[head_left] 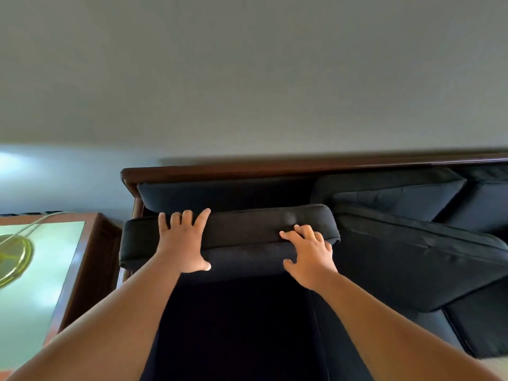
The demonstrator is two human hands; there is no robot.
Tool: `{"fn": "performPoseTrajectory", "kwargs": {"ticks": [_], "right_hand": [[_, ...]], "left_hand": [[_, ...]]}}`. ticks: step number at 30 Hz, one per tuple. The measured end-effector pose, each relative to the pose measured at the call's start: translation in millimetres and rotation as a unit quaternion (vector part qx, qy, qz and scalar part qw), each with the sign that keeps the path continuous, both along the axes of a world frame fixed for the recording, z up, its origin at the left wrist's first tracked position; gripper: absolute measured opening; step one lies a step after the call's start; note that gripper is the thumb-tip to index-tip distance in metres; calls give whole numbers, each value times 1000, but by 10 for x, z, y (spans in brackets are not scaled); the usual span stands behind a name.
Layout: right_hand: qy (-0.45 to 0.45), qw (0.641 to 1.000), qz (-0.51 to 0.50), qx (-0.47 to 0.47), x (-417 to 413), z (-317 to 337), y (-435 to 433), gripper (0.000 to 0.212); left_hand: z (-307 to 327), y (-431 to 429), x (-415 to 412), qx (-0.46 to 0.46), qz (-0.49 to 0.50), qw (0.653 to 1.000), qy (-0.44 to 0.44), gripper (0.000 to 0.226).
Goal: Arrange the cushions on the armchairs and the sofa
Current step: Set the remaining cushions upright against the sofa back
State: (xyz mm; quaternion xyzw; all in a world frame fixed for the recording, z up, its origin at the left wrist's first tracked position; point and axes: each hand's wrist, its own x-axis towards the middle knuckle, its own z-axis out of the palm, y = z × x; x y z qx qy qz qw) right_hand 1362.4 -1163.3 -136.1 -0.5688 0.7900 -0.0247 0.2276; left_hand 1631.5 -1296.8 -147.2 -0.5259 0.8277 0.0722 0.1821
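Dark woven fabric fills the near view: the seat (233, 334) lies below the forearms, in shadow. Above it both hands are on the cushion (247, 229), which stands on its long edge at the left end of the sofa (481, 204), leaning toward the back.

The left hand (182, 240) lies flat on it, fingers straight and spread over the top band, thumb pressed to the front face. It is pushing, not clutching. The right hand (308, 251) has bent fingers bearing on the seam near the cushion's right corner. I cannot tell whether it pinches the cloth or only presses.

The cushion looks to me like a thick foam slab in a stitched cover: light for its bulk, springy, not fragile. It bows a little, and there is a small dent beside the right fingers. The cloth should give good friction, so flat palms will steer it. For lifting I would take the boxed side band or the piped edges near both corners, where the cover is firmest. A one-handed grip would probably let it fold or swing.

To its right a tilted cushion (412, 259) sprawls across the seat, touching or just beside the first one. Behind sits a back cushion (220, 193), then the wooden frame (247, 170) and the pale wall (247, 78). On the left stands a glass-topped table (90, 270) carrying a brass lamp base (13, 257).
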Motion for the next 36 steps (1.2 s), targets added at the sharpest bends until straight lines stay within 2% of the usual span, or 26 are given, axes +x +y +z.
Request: {"fn": "performPoseTrajectory", "kwargs": {"ticks": [9,13,16,18,20,21,23,26,28,33,36], "right_hand": [[-25,999,7,-21,52,-118,560,69],[-51,998,14,-39,87,-164,903,68],[-114,992,9,-61,40,-240,1158,60],[-182,972,-27,-149,-49,-296,1308,50],[-182,941,-124,-258,-199,-355,1467,42],[-171,934,-166,-267,-261,-363,1533,42],[-165,948,-180,-205,-328,-375,1643,55],[-89,984,-125,-88,-249,-402,1792,72],[-46,988,-129,-65,-143,-414,1874,71],[24,992,-116,50,5,-513,2123,66],[14,984,-115,136,-50,-649,2363,58]], "left_hand": [[-88,597,89,0,37,999,15,137],[-153,882,174,14,53,998,39,109],[-198,1108,202,19,71,997,32,95],[-210,1221,209,31,83,996,26,93],[-229,1369,197,41,96,994,21,93],[-257,1447,199,42,100,994,20,93],[-302,1592,200,34,91,995,11,92],[-306,1742,204,-4,19,999,-33,90],[-285,1791,183,-9,-29,998,-53,92],[-381,2076,143,74,-90,990,-79,112],[-614,2447,153,118,-125,979,-107,116]]}}
